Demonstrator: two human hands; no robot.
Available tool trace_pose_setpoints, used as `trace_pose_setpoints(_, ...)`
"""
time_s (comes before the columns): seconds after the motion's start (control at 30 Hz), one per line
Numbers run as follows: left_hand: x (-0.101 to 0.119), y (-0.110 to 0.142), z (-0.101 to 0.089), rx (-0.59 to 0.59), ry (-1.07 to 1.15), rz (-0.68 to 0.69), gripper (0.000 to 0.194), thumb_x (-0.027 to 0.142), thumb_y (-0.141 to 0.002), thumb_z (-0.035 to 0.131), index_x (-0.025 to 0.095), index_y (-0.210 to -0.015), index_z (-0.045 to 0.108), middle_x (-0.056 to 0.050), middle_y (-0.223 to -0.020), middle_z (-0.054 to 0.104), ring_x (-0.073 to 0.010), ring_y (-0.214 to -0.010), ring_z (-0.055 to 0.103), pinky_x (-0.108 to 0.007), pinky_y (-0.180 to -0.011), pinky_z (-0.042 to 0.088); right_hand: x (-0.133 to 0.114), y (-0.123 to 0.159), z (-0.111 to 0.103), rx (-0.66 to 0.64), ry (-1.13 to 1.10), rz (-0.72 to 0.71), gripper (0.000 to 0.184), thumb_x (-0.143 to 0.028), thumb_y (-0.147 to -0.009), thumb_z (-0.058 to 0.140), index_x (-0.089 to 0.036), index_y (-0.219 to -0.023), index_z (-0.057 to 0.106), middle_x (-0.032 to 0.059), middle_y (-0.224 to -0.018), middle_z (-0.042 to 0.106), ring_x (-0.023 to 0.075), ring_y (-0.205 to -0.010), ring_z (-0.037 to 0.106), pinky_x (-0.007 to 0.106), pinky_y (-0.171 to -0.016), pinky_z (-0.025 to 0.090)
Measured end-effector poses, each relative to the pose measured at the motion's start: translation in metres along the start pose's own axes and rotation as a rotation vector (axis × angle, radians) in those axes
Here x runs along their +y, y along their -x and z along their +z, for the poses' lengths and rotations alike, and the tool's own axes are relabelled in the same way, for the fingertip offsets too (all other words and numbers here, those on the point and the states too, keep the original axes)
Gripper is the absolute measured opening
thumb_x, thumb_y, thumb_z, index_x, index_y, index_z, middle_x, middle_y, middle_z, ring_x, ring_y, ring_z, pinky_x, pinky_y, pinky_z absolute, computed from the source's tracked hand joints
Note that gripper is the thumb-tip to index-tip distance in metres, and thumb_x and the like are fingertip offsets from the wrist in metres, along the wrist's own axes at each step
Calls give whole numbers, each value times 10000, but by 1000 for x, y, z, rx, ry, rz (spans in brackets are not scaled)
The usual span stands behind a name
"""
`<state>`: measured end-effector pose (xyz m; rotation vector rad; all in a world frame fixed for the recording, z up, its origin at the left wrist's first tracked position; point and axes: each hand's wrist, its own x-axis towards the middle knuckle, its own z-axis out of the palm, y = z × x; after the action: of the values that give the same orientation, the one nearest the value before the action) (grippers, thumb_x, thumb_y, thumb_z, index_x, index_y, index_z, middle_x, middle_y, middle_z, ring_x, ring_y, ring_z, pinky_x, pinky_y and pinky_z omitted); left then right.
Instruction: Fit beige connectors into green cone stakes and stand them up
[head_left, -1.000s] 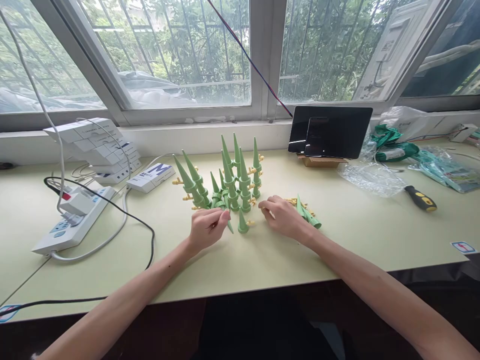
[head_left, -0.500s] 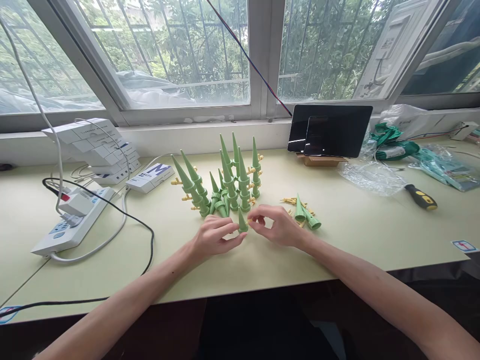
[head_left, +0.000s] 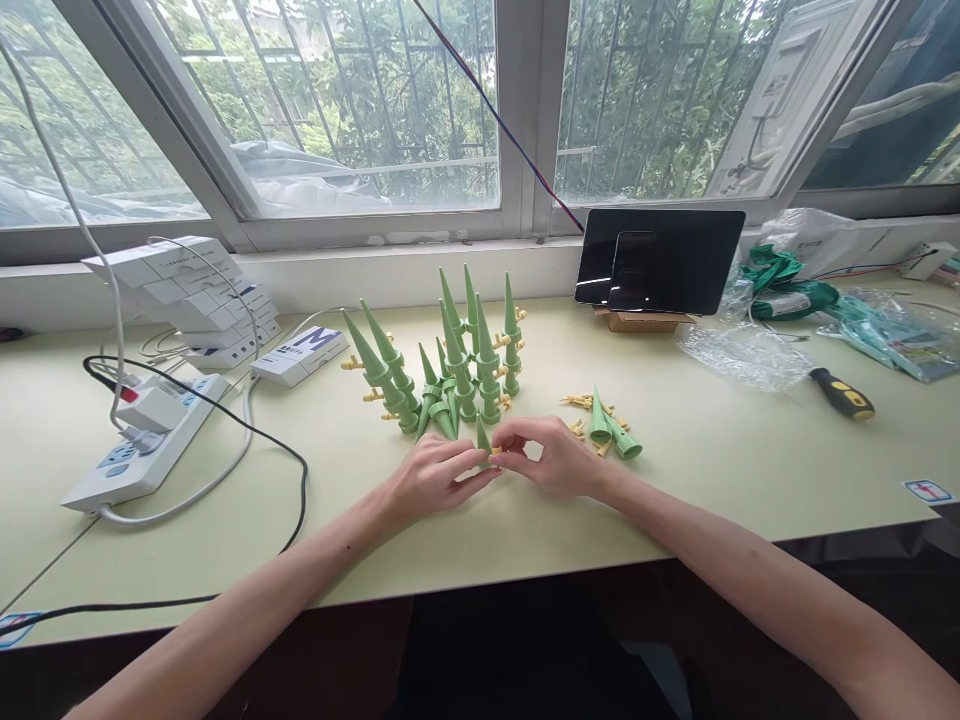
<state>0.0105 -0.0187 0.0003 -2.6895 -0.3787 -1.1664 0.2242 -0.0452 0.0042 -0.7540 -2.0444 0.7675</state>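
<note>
The left grip [head_left: 439, 475] pinches low on a short upright green cone [head_left: 482, 434], and the right grip [head_left: 553, 460] meets it there, fingertips pressed on the small yellow valve [head_left: 496, 452] at the cone's side. A second ago the cone stood clear of both grips, so the work seems to have passed from reaching to two-handed handling at that joint. Just beyond the grips stand taller green spikes [head_left: 460, 362]; right of the right grip, loose cones [head_left: 598, 425] and yellow pieces [head_left: 577, 401] lie on the surface [head_left: 540, 540].
</note>
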Motion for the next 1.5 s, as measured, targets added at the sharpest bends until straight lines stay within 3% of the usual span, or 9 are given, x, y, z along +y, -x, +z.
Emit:
trace_pose_setpoints(0.53,-4,2,-1,-25,-1,-34,97,108,-850,613,185,-905,592,58,-581,588,-62,-440,489,-220,-461,354,-2,-1,-3,40,30,-30,105,-261,-945,558,-176,-907,607,15,-771,625,121,-672,551,257,-672,500)
trace_pose_setpoints(1.5,-8,7,2,-39,103,-82,101,105,-865,601,191,-919,609,98,-451,457,-52,-355,383,-228,-422,301,-1,0,-5,5,163,-45,120,-220,-945,524,-174,-940,635,17,-750,606,123,-646,519,248,-640,461)
